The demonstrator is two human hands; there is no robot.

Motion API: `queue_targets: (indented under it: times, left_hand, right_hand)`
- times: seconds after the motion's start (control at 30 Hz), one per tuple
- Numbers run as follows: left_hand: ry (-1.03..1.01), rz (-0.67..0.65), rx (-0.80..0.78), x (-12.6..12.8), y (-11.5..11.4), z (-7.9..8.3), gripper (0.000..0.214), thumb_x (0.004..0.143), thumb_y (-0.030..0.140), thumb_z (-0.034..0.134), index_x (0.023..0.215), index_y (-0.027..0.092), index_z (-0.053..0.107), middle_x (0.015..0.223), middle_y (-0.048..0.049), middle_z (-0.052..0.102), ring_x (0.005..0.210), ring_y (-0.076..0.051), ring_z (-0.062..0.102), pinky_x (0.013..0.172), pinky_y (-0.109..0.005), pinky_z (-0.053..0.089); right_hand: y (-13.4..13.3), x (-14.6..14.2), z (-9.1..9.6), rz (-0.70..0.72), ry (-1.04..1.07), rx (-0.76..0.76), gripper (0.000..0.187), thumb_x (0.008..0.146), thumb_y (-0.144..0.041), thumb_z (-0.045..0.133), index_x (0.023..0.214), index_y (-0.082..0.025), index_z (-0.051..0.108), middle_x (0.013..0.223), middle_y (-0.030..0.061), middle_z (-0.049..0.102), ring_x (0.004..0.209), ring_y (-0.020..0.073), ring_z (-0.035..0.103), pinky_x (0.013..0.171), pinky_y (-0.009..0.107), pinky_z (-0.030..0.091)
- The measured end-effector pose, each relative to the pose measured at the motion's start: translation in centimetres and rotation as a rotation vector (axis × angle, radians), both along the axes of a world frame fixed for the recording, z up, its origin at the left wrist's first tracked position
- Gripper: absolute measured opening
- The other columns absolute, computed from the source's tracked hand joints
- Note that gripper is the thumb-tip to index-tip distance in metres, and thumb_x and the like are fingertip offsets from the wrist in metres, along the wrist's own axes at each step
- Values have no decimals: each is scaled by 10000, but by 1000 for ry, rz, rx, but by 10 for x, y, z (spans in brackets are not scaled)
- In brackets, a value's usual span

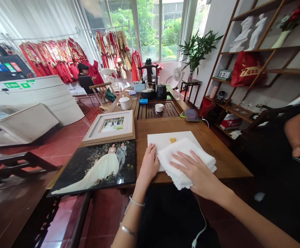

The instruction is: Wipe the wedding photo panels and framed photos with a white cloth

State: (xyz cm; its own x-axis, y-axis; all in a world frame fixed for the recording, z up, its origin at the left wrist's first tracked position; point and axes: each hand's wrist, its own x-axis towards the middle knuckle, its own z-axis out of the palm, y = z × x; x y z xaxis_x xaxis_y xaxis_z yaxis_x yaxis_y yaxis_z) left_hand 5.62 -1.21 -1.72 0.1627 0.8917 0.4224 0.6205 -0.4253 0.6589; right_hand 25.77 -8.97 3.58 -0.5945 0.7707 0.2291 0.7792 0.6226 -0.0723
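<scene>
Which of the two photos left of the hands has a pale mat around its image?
The light-wood framed photo, the farther of the two. The larger wedding print, nearer, has a dark scene running to its edges.

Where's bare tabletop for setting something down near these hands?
Bare table lies right of the white cloth, up to the phone, and between the white board and the tea tray. It's crowded left, with the framed photo and the large print.

Left hand (151, 162) edge-on, loosely curled; right hand (192, 168) palm down, slightly spread
</scene>
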Motion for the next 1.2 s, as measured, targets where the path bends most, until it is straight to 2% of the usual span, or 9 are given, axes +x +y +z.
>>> queue_targets:
  times: [0.1,0.2,0.3,0.4,0.63,0.77,0.9,1.07,1.2]
  left_hand:
    - [-9,-6,9,0,0,0,395,888,131,368,1239,118,550,1349,-174,532,1339,-269,422,1131,-485,333]
    - [-30,-8,26,0,0,-1,386,895,139,370,1235,145,552,1345,-157,539,1336,-263,427,1127,-496,336]
    - [-22,-8,17,-1,0,-1,385,893,138,366,1230,131,551,1342,-168,536,1340,-266,421,1128,-492,335]
    - [-7,-12,5,-1,0,0,384,887,134,366,1228,115,544,1337,-181,533,1340,-266,419,1133,-486,327]
    - [-64,-27,35,1,-3,8,297,916,172,351,1161,173,519,1295,-149,522,1320,-246,426,1130,-472,321]
    - [-135,14,68,1,-5,12,200,923,153,320,1041,178,479,1123,-127,513,1274,-228,438,1108,-458,318]
    - [-232,78,65,0,-6,14,123,941,221,328,1000,184,430,1083,-116,492,1210,-220,465,1069,-430,344]
    - [-238,55,-38,-2,-6,18,249,964,306,299,1121,168,435,1121,-131,571,1093,-215,567,985,-413,428]
    - [-112,2,21,0,-8,22,314,971,280,256,989,184,555,1036,-113,620,1122,-224,562,1030,-425,410]
  right_hand:
    - [16,-4,-1,-48,17,17,700,624,-55,512,1305,-215,522,1436,98,460,1372,307,289,1117,610,105]
    - [44,-11,-2,-101,32,19,700,602,-45,515,1286,-192,545,1457,103,433,1396,315,233,1118,606,95]
    - [74,-19,1,-121,25,-45,726,609,-32,482,1319,-181,516,1477,78,407,1412,280,204,1123,596,85]
    - [96,-29,7,-154,-6,-131,736,658,-40,461,1382,-166,441,1485,89,390,1401,269,243,1114,609,93]
    - [116,-50,13,-102,-48,-176,696,731,-56,438,1418,-149,384,1495,107,370,1413,260,210,1109,605,93]
    - [105,-51,9,-16,-56,-125,707,709,-36,449,1407,-145,400,1494,112,372,1409,254,220,1113,597,75]
    - [74,-45,9,110,-38,-122,778,644,-28,472,1407,-161,399,1499,92,368,1406,241,228,1124,577,58]
    - [26,-30,15,257,-16,-196,855,593,-49,478,1430,-182,367,1483,66,400,1410,212,218,1144,533,7]
    - [0,-10,14,240,-29,-188,879,560,-29,465,1420,-193,384,1502,36,370,1413,203,210,1159,505,17]
